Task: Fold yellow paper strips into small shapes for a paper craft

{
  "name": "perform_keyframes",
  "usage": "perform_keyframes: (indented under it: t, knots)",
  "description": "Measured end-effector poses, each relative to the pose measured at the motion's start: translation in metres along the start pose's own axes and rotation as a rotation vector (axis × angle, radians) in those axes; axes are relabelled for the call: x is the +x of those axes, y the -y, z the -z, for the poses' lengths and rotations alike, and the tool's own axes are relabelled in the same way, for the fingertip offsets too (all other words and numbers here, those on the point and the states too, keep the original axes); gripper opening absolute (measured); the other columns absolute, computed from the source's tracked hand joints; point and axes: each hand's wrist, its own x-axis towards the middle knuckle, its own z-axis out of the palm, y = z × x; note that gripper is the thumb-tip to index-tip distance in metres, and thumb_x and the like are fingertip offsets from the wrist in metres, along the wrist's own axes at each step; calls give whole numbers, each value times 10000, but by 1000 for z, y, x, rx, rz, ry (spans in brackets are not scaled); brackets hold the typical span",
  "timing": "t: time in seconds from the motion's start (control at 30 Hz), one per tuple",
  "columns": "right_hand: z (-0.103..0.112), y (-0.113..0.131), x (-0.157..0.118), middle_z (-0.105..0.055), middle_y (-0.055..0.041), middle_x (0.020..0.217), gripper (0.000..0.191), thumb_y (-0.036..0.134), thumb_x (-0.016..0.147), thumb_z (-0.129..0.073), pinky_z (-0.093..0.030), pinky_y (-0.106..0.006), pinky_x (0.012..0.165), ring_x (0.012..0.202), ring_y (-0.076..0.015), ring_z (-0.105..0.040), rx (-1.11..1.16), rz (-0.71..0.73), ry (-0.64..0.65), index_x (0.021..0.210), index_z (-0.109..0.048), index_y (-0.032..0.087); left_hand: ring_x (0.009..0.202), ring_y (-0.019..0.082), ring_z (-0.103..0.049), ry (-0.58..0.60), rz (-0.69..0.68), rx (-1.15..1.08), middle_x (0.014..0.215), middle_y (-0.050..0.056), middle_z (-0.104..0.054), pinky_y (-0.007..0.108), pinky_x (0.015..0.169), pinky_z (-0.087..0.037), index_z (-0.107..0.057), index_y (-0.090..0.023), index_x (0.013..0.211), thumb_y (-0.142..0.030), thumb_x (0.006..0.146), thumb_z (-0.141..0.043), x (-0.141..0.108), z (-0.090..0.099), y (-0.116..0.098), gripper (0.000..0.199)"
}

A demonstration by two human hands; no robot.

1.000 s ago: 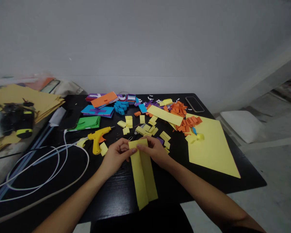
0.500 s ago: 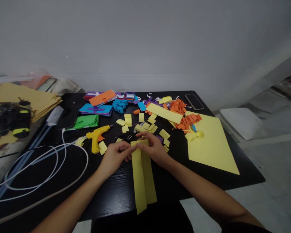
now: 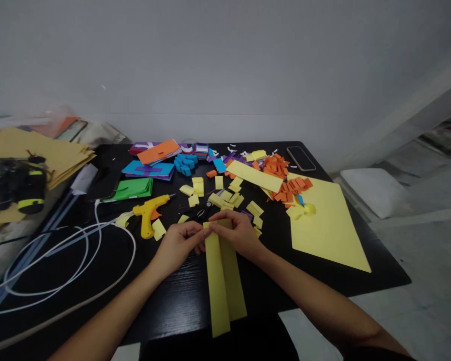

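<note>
From where I stand, both hands are close together in front of the body, their thumbs nearly meeting. The left hand (image 3: 182, 243) pinches the top left corner of a long, lengthwise-creased yellow paper strip (image 3: 218, 286), and the right hand (image 3: 238, 235) grips the same upper edge just beside it. The strip hangs from the fingers towards the body, its lower end reaching past the near edge of the black wood-grained table (image 3: 165, 311).

Just beyond the hands lie small yellow paper rectangles (image 3: 216, 200), scattered and overlapping. Left of the left hand rests a yellow plastic glue gun (image 3: 147, 216), nozzle pointing away, and further left a loose white cable (image 3: 134, 245) lies in loops. Past the gun is a folded green paper bundle (image 3: 133, 189).

Well out to the right of the right hand lies a large flat yellow paper sheet (image 3: 326, 230), with a heap of small orange paper pieces (image 3: 296, 185) at its far left corner. A dark-screened phone (image 3: 301, 158) lies beyond that, furthest from the hands.
</note>
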Motion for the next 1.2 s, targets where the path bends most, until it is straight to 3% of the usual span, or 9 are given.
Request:
perform_keyframes:
  t: [0.13,0.4,0.73,0.83,0.97,1.07,1.2]
  knots:
    - [1,0,1,-766,-22,900,147,317,787,-776,-513,-296,782,856,-187,-688,-3,-6,13,883,-777,205,519,113,-599,11,-4,-6,585,-10,-665,212,535,-486,-672,-164,689,-468,860,-727,0,0,2,353]
    - [3,-1,2,-753,-15,856,186,350,774,-782,-508,-273,689,765,-166,-664,43,-73,26,888,-779,204,543,115,-625,57,-47,-67,619,-9,-689,216,549,-512,-696,-160,786,-463,865,-732,2,5,3,316]
    - [3,-1,3,-746,-20,858,195,363,766,-806,-508,-280,729,787,-169,-663,31,-66,40,854,-760,196,601,117,-632,55,-129,130,654,-11,-677,214,589,-509,-685,-176,800,-450,984,-585,-4,3,6,345]
    - [4,0,2,-738,-18,840,206,372,759,-809,-501,-278,703,760,-166,-649,9,-82,38,860,-761,199,623,122,-640,6,-198,210,668,-12,-682,215,602,-507,-697,-183,836,-417,985,-591,-3,7,6,297]
    - [5,2,2,-722,-13,816,232,395,750,-808,-487,-272,668,726,-161,-627,-4,-119,51,866,-762,200,732,136,-679,-136,-336,241,816,0,-736,228,687,-543,-733,-208,1039,-337,902,-724,2,15,7,188]
    - [5,4,1,-712,-10,797,251,411,733,-813,-477,-272,660,720,-161,-618,18,-125,69,851,-753,197,802,141,-695,-107,-415,289,915,15,-760,228,722,-546,-773,-237,1048,-283,896,-743,4,19,6,162]
    - [4,6,0,-714,-9,817,259,409,721,-820,-473,-270,667,733,-159,-617,37,-129,77,853,-747,197,811,146,-704,-93,-465,316,902,20,-769,225,722,-546,-800,-235,978,-227,896,-745,3,21,5,99]
